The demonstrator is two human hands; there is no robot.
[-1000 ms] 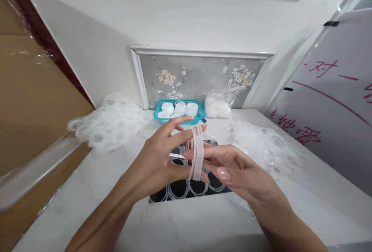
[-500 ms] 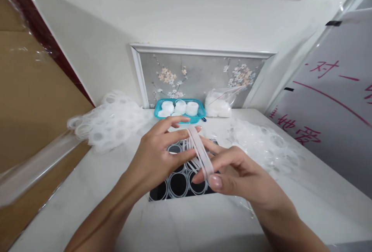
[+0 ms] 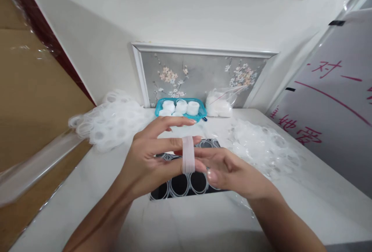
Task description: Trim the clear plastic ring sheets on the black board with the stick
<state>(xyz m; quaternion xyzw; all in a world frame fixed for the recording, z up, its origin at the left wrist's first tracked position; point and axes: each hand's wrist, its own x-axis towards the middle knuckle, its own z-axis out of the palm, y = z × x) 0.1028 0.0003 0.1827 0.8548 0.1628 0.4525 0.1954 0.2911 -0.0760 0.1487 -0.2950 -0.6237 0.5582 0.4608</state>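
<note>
A white band [image 3: 188,155] stretches around the thumb and a finger of the left hand [image 3: 143,159], whose grip is spread to carry the loop above the bench [image 3: 162,225], while the right hand [image 3: 242,172] reaches in, its grip open. The step appears to be winding or evening the band, and the next move seems to call for steady tension. Behind, a blue basket [image 3: 202,116] holds white rolls [image 3: 193,108], beside a clear bag [image 3: 219,105] with white contents.
</note>
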